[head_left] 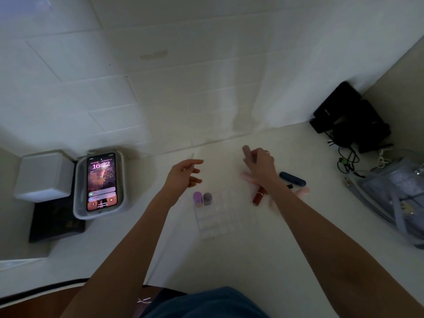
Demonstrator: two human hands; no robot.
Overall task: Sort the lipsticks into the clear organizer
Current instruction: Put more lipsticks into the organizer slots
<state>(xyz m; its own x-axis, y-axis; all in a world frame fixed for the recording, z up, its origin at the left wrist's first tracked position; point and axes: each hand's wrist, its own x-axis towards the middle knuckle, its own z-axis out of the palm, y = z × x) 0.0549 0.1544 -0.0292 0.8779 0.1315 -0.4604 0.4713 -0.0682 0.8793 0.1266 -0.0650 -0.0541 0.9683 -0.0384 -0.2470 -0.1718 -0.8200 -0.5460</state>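
Note:
The clear organizer point(220, 214) lies on the white counter in front of me. Two lipsticks stand in its far left slots, one with a purple cap point(197, 198) and one with a grey cap point(207, 198). My right hand point(260, 165) is shut on a mauve lipstick point(247, 152), held upright beyond the organizer. My left hand point(184, 173) hovers open above the organizer's far left corner, holding nothing. A red lipstick point(259, 195), a pale pink tube point(246, 176), a dark blue tube point(292, 179) and a light pink one point(302, 192) lie to the right, partly hidden by my right arm.
A lit phone point(102, 181) rests in a grey tray point(79, 212) at the left, beside a white box point(43, 176). Black devices point(344, 111) with cables sit at the back right corner. A translucent blue bag point(394, 191) lies at the right edge.

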